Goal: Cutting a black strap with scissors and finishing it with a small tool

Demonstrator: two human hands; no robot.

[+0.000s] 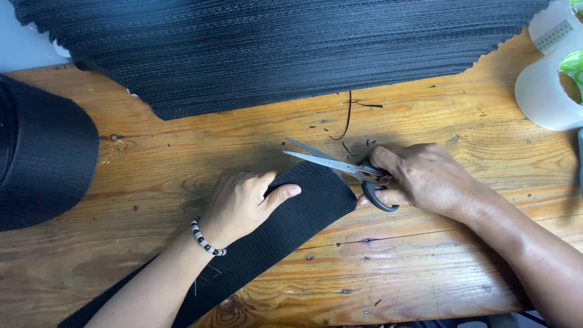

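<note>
Covering the far edge of the wooden bench (425,267) is a big pile of black ribbed cloth (273,48). A long black strip (285,225) runs from the near left corner toward the middle. The left hand (243,203) lies flat and open on it. The right hand (422,176) is closed around open scissors (340,167) by the strip's end.

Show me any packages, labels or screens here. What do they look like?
No screens or signs.
Tape roll: right edge of the wooden table, round, whitish, with a green-and-white patterned patch.
Second roll: top right corner, white, with a strip of small greenish marks.
</note>
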